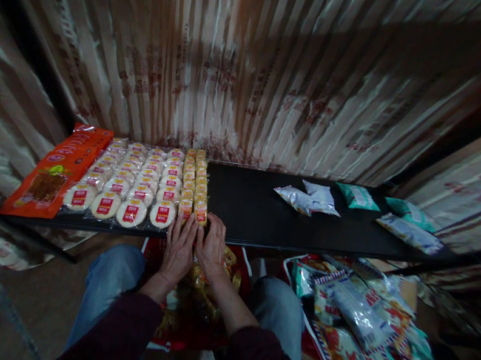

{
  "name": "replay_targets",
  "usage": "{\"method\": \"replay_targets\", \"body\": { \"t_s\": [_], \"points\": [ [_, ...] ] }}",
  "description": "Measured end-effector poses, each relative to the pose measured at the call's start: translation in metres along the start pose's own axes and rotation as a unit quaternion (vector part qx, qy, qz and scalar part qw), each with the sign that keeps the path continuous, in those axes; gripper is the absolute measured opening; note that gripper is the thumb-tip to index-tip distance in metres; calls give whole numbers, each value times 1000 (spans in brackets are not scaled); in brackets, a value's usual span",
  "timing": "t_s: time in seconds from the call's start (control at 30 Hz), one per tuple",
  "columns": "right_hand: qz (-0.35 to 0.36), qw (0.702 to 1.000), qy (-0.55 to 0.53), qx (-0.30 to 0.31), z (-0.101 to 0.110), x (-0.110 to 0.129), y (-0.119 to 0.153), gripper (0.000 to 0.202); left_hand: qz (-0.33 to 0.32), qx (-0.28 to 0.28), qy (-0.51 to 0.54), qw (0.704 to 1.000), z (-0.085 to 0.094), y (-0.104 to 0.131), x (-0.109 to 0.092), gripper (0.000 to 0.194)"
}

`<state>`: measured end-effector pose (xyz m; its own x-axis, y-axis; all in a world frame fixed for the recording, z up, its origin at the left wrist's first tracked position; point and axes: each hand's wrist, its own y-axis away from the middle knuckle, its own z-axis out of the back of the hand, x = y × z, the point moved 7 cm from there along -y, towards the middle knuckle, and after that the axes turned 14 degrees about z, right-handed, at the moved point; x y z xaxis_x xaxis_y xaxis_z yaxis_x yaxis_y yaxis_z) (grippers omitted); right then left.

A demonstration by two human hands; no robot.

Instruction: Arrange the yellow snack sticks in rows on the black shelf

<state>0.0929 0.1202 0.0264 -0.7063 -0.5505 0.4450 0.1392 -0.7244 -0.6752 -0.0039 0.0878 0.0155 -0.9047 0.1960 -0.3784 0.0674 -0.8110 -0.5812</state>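
Observation:
Two narrow rows of small yellow-wrapped snack packets (200, 182) run from the back to the front edge of a black shelf (241, 198). At their near end, my left hand (179, 246) touches the front packets with its fingers stretched out, open. My right hand (211, 246) is closed round the near right corner of the front packet, its thumb on the front and its fingers along the right side. My fingers partly cover the front packets. To the left lie several rows of round white rice crackers (132, 211) in clear wrappers with red labels.
An orange snack bag (57, 174) lies at the shelf's left end. Silver bags (320, 198) and green bags (357, 197) are on its right part. Below, a red container (190, 340) holds gold-wrapped packets between my knees, beside piled snack bags (357, 310). Curtains (225, 48) hang behind.

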Motion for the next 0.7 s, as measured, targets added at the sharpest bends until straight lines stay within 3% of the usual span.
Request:
{"method": "replay_targets", "body": {
  "t_s": [0.37,0.7],
  "points": [
    [-5,1000,-24,12,4,-2,0,33,11,7,1,1000,-2,-1,3,48],
    [-24,998,-55,6,-3,-11,-19,51,7,14,10,1000,-3,0,1,60]
  ]
}}
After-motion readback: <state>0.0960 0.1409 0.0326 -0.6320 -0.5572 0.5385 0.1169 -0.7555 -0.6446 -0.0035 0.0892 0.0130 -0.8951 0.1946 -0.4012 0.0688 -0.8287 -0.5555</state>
